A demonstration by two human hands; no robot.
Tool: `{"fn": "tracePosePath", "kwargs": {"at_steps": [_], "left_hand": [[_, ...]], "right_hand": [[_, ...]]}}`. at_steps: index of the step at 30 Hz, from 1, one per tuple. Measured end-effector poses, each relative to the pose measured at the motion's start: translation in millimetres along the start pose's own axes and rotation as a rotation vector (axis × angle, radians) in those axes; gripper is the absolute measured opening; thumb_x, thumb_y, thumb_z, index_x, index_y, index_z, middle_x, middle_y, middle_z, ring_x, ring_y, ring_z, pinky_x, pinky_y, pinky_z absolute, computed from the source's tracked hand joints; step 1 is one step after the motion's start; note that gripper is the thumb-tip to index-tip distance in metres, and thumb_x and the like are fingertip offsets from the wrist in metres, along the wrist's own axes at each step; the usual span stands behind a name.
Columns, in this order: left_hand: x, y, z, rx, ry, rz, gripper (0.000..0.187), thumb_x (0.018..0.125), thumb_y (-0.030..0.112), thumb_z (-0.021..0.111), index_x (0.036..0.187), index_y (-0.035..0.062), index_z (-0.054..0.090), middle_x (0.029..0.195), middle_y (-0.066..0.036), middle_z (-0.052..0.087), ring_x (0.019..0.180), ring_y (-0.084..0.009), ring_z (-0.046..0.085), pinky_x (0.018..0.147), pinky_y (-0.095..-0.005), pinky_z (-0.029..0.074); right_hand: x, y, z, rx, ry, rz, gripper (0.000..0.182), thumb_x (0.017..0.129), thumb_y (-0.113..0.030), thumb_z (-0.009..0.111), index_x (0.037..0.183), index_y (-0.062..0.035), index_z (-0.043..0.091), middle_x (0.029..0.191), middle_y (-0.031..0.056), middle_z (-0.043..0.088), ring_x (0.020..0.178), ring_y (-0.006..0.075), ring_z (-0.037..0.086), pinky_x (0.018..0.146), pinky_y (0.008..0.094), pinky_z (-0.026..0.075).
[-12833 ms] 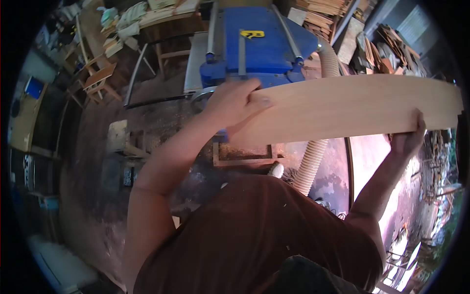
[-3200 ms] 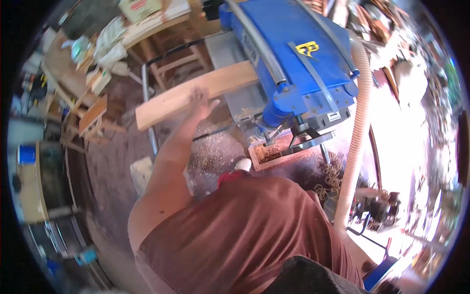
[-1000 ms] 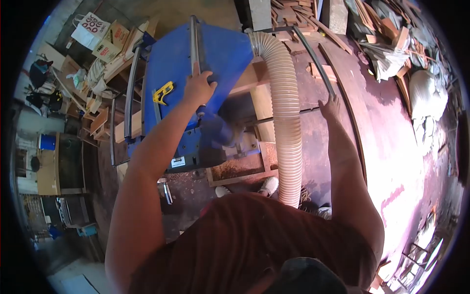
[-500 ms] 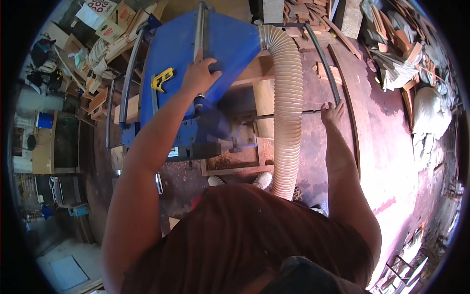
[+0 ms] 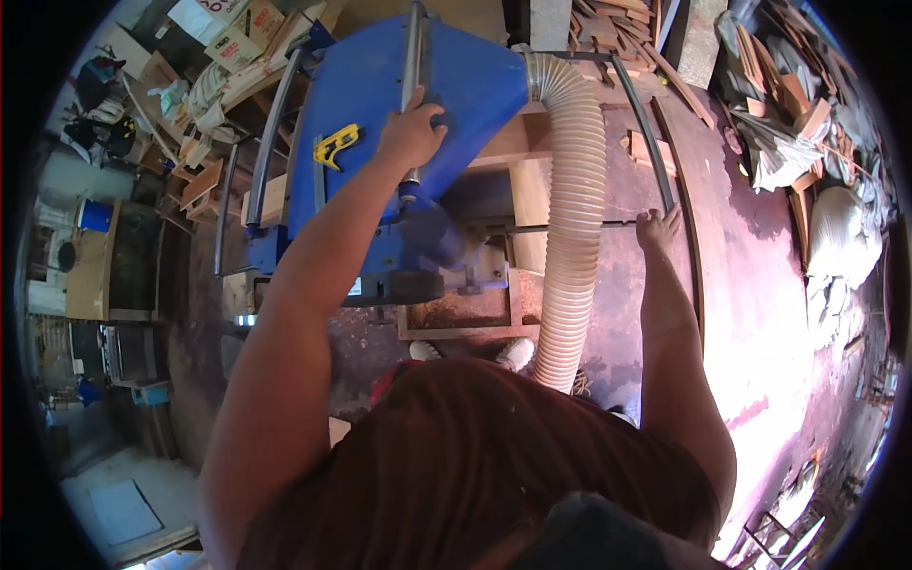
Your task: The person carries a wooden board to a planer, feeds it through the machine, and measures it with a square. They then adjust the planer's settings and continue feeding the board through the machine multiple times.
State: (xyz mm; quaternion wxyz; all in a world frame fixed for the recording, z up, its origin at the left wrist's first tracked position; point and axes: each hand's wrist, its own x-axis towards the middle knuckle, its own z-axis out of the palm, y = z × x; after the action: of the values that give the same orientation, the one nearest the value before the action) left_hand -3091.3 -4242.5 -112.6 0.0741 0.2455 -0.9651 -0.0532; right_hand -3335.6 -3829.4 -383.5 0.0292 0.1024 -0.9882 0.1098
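My left hand [image 5: 410, 136] lies over the steel rail [image 5: 415, 47] on top of the blue machine body [image 5: 366, 71]; its fingers are bent but apart. A yellow-handled square [image 5: 336, 146] rests on the blue surface to the left of that hand. Further right, my right hand [image 5: 658, 229] touches the near end of a dark metal bar [image 5: 646, 128], with its fingers spread. Between my arms, a ribbed hose [image 5: 574, 209] runs from the machine down toward my body.
Wood scraps [image 5: 622, 33] lie at the top. Sacks and offcuts [image 5: 841, 228] are heaped at the right. Cardboard boxes [image 5: 245, 36] and timber stand at the upper left. A wooden frame [image 5: 465, 333] is near my feet, and a cabinet [image 5: 90, 271] is at the far left.
The view has shifted, so the machine and hose appear further right. My left hand stays on the rail and my right hand stays at the end of the bar.
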Motion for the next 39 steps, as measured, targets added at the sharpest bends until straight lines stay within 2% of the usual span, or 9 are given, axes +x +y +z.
{"fn": "tracePosePath", "kwargs": {"at_steps": [6,8,11,14,16,22,28,31,39], "left_hand": [[13,-1,0,-0.025,0.01,-0.046,0.042,0.088,0.026,0.061,0.129,0.0217,0.057,0.157,-0.005,0.026,0.118,-0.0459,0.051,0.1,-0.0475,0.046],[15,-2,-1,0.012,-0.005,-0.059,0.041,0.088,0.026,0.061,0.129,0.0216,0.057,0.157,-0.005,0.026,0.117,-0.045,0.052,0.099,-0.0474,0.047],[10,-4,4,-0.059,0.027,-0.01,0.038,0.086,0.026,0.063,0.124,0.0191,0.06,0.154,-0.013,0.031,0.112,-0.0423,0.057,0.097,-0.0455,0.047],[10,-1,-2,-0.041,0.043,0.003,0.037,0.086,0.026,0.064,0.122,0.0181,0.061,0.154,-0.011,0.032,0.112,-0.0423,0.057,0.096,-0.0466,0.048],[13,-3,2,-0.031,0.046,-0.007,0.038,0.088,0.027,0.061,0.125,0.0199,0.06,0.156,-0.004,0.029,0.113,-0.0422,0.054,0.096,-0.0464,0.048],[12,-4,3,-0.009,0.065,0.012,0.039,0.087,0.027,0.063,0.124,0.0189,0.06,0.155,-0.005,0.03,0.11,-0.0422,0.056,0.095,-0.0465,0.049],[14,-6,5,0.02,0.087,0.029,0.038,0.087,0.028,0.064,0.124,0.0195,0.06,0.155,-0.005,0.031,0.11,-0.0427,0.056,0.095,-0.0463,0.049],[14,-7,5,0.02,0.061,0.002,0.039,0.086,0.028,0.064,0.124,0.0203,0.06,0.155,-0.005,0.03,0.111,-0.0429,0.056,0.095,-0.0462,0.049],[13,-4,1,-0.028,0.042,0.008,0.039,0.086,0.028,0.064,0.124,0.0197,0.06,0.156,-0.006,0.029,0.114,-0.0442,0.055,0.096,-0.0466,0.048]], "right_hand": [[1,-1,0,0.022,-0.004,-0.002,0.042,0.089,-0.038,0.048,0.118,-0.0134,0.066,0.158,0.0249,0.011,0.146,0.0418,0.01,0.118,0.0503,0.009],[0,-2,-1,0.042,0.008,-0.007,0.047,0.088,-0.039,0.047,0.119,-0.0095,0.065,0.157,0.0252,0.015,0.145,0.0423,0.012,0.117,0.0548,0.012],[1,1,1,0.058,-0.008,-0.014,0.047,0.088,-0.04,0.047,0.119,-0.0092,0.065,0.157,0.0248,0.012,0.146,0.0425,0.011,0.117,0.0537,0.011],[0,-3,-3,0.054,-0.025,0.014,0.047,0.088,-0.04,0.047,0.12,-0.0088,0.064,0.158,0.025,0.011,0.146,0.0426,0.01,0.118,0.0532,0.01],[0,-3,-5,0.062,-0.042,0.018,0.047,0.088,-0.039,0.047,0.119,-0.0082,0.064,0.157,0.026,0.011,0.146,0.0426,0.01,0.118,0.0533,0.01],[-7,-11,-20,0.056,-0.042,0.009,0.049,0.088,-0.037,0.044,0.12,-0.0065,0.064,0.157,0.0267,0.01,0.145,0.0423,0.011,0.118,0.0499,0.01],[-3,-5,-9,0.038,0.0,0.013,0.052,0.088,-0.039,0.048,0.132,-0.0124,0.056,0.157,0.025,0.015,0.146,0.0412,0.009,0.118,0.0513,0.009],[0,-8,-11,0.062,-0.043,0.069,0.064,0.086,-0.039,0.051,0.145,-0.0163,0.041,0.158,0.0214,0.013,0.146,0.0404,0.01,0.118,0.0512,0.012],[-4,-7,-13,0.06,-0.004,0.052,0.069,0.085,-0.041,0.053,0.146,-0.0135,0.039,0.157,0.024,0.014,0.146,0.0409,0.012,0.118,0.0511,0.013]]}}
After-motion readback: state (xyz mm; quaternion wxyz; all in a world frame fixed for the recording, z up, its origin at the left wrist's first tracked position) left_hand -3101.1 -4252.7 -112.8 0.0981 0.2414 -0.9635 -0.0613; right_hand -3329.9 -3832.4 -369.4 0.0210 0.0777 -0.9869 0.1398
